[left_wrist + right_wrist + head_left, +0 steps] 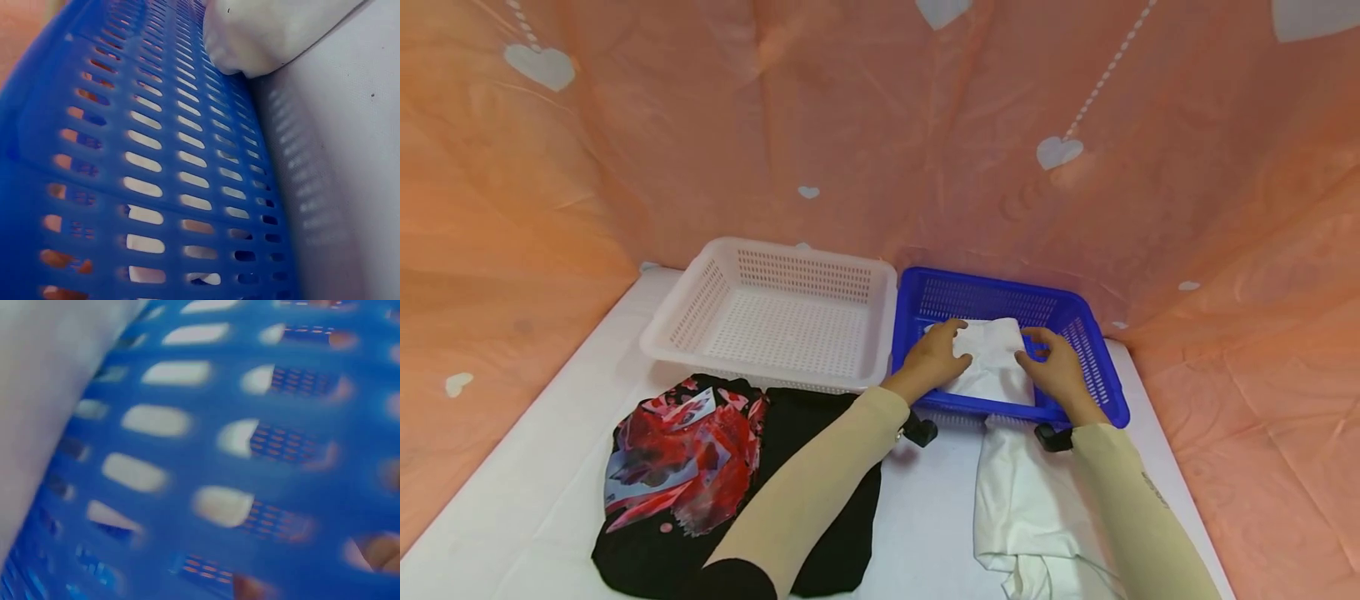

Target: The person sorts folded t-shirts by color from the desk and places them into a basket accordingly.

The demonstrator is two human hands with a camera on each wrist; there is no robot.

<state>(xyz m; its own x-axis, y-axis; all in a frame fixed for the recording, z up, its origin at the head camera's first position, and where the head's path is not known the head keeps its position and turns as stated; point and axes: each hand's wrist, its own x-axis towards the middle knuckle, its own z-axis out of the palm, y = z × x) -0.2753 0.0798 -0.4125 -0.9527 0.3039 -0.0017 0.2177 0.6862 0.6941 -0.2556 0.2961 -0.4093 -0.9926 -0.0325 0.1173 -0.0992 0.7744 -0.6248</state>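
Note:
A folded white cloth [988, 367] lies inside the blue basket [1000, 407]. My left hand [934, 357] is over the basket's front rim, thumb and fingers spread along the cloth's left side. On the other side my right hand [1054, 367] is spread, its thumb tip close to the cloth's right edge. Both wrist views are mostly filled by the slotted blue basket wall [169, 203], with white cloth showing through the slots. Through the wall [187, 450] in the right wrist view, bits of skin show at the right.
Left of the blue basket stands a white basket [767, 377]. A black garment with a red floral print [700, 467] lies in front of it, partly under my left sleeve. Another white garment [1026, 500] lies before the blue basket. A pink curtain [880, 125] hangs behind.

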